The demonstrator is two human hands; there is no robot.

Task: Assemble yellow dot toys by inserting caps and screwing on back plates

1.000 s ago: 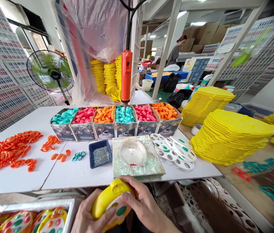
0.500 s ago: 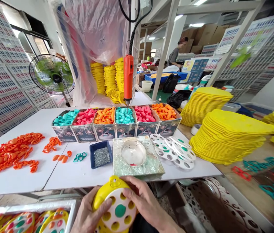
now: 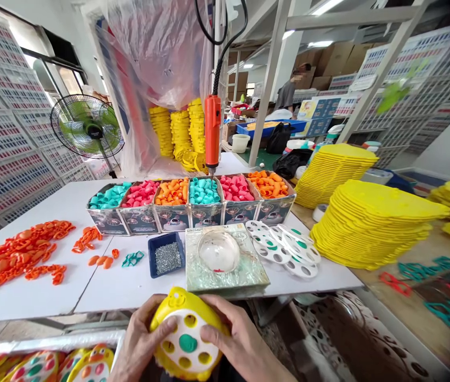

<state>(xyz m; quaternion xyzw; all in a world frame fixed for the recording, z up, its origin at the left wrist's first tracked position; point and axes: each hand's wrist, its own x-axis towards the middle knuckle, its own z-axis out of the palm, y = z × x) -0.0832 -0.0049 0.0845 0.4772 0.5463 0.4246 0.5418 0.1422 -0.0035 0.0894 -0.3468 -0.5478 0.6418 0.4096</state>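
Between both hands I hold a yellow plastic toy shell (image 3: 177, 300) with a white holed disc (image 3: 200, 333) set in its face and a green centre. My left hand (image 3: 142, 335) grips its left side, thumb on the disc. On the right edge, my right hand (image 3: 236, 335) is closed round it, its thumb pressing beside the green centre. The toy is just off the table's front edge, below a boxed board (image 3: 249, 273) that bears a clear round dish (image 3: 218, 252). A blue tray of small screws (image 3: 168, 255) sits to the left of that board.
A row of bins (image 3: 175, 223) holds green, pink and orange caps. An orange electric screwdriver (image 3: 212, 132) hangs above them. White holed discs (image 3: 300, 268) lie right of the board; yellow shells (image 3: 372, 228) are stacked beyond. Orange parts (image 3: 22, 246) lie left; a white crate (image 3: 119, 339) of toys stands below.
The toy has tilted and turned in my hands, its head end shifting slightly left. My right hand has moved down along its edge. The view has shifted a little.
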